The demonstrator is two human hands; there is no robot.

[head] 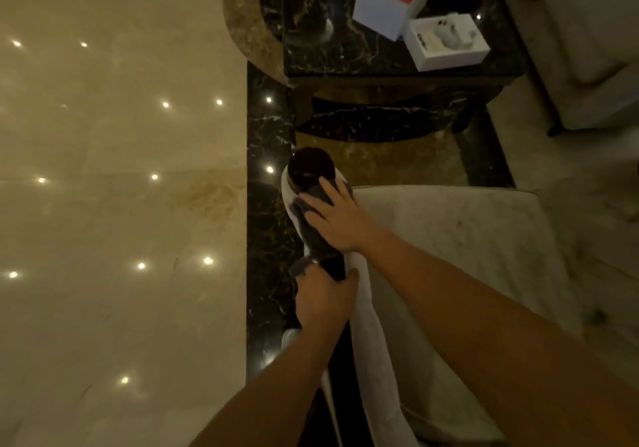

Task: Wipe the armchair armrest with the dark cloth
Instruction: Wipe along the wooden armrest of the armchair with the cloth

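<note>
Head view looks down on the dark grey soft cloth (316,228), which lies along the top of the armchair's long pale armrest (359,294). The armrest has a dark wooden strip on top and ends in a round dark wooden knob (311,171). The cloth covers the strip just behind that knob, near the front end of the arm.

The right hand (337,220) lies flat on the cloth, palm down. Its fingers (332,189) are spread out and straight, not curled, and one fingertip reaches up to the edge of the knob. A flat hand like this looks good for pushing the cloth along the wood and pressing down on it.

The left hand (325,303) is closed around the armrest just behind the cloth. Its fingers wrap over the top and sides, and the near edge of the cloth bunches up right by them. I cannot tell if it pinches the cloth too. I think it holds the arm to steady the person while the other hand rubs.

Beside the armrest is the chair's pale cushioned seat (460,239). Past the knob stands a dark marble table (332,55) with two open white boxes (446,43) on it. The shiny cream stone floor (121,170) shows little spots of light.
</note>
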